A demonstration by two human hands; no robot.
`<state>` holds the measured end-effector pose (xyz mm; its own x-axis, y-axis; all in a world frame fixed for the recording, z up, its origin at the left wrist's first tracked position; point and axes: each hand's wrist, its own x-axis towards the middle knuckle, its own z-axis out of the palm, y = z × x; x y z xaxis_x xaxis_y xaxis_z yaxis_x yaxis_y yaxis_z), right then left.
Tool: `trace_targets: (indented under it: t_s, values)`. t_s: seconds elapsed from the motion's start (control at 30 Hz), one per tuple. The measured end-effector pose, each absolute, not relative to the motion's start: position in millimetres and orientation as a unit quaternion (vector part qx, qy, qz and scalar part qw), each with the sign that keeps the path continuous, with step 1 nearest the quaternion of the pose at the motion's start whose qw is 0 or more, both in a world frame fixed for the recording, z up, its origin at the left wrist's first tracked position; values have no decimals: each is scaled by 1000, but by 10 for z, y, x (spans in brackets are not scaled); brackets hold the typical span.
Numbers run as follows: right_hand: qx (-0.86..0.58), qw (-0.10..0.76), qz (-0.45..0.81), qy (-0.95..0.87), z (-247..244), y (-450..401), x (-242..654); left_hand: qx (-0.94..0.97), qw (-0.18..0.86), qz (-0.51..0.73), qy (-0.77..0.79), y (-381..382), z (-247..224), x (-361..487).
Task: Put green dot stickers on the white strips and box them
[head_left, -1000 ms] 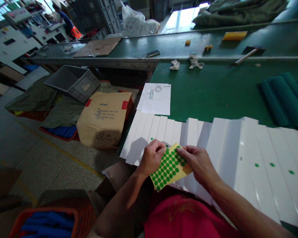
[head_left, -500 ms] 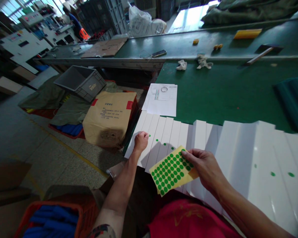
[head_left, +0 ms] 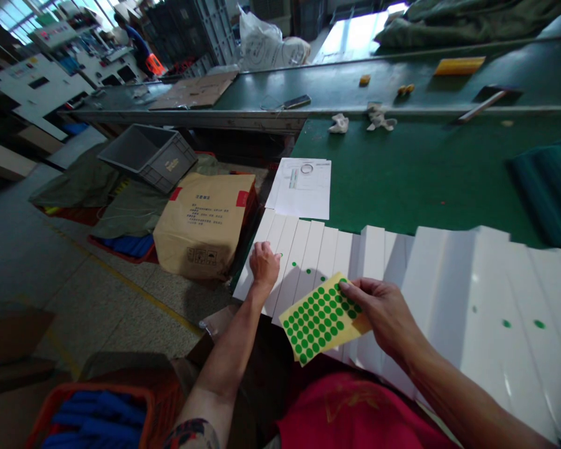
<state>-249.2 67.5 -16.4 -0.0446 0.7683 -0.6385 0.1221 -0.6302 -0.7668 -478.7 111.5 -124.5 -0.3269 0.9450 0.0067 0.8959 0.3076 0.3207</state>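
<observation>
My right hand (head_left: pixel 386 308) pinches a sheet of round green stickers (head_left: pixel 314 317) between thumb and fingers, tilted above the near edge of the white boxes. The sheet has a yellowish backing. My left hand (head_left: pixel 264 264) rests on the leftmost of the long white boxes (head_left: pixel 315 240), its fingers bent and the thumb set apart from them, beside a green dot. Nothing shows in that hand. Several boxes in the row bear one green dot (head_left: pixel 294 264) each. More white boxes (head_left: pixel 490 280), also dotted, lie on the right, partly behind my right forearm.
Printed papers (head_left: pixel 303 193) lie beyond the boxes on the green table (head_left: pixel 402 181). At left stand a brown package (head_left: pixel 206 224), a grey crate (head_left: pixel 168 163) and an orange basket (head_left: pixel 152 399) holding blue pieces. A raised green counter (head_left: pixel 336 87) crosses behind. Another person works far back left.
My left thumb has moved away from the curled fingers, which now reach a little farther left over the boxes. The sticker sheet stays in my right hand. The view has shifted slightly.
</observation>
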Motion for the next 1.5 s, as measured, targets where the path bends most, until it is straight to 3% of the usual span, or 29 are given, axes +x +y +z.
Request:
trace_targets:
  t_s: [0.07,0.23,0.33,0.7,1.03,1.5]
  values:
    - [-643,258,633,-346,-168,678,-2491,575,121,162,793,1070,-1057,-4760]
    - [-640,268,626,-355,-208,676,-2487,586,416,312,621,797,-514,-4581]
    - [-638,271,628,-355,-209,677,-2508,581,494,331,556,631,-338,-4449]
    - [-540,257,769,-227,-60,742,-2559,578,508,336,544,595,-334,-4356]
    - [-584,271,733,-222,-134,737,-2590,658,365,346,560,576,-323,-4279]
    - [-607,254,706,-261,-164,725,-2620,668,321,345,576,569,-306,-4255]
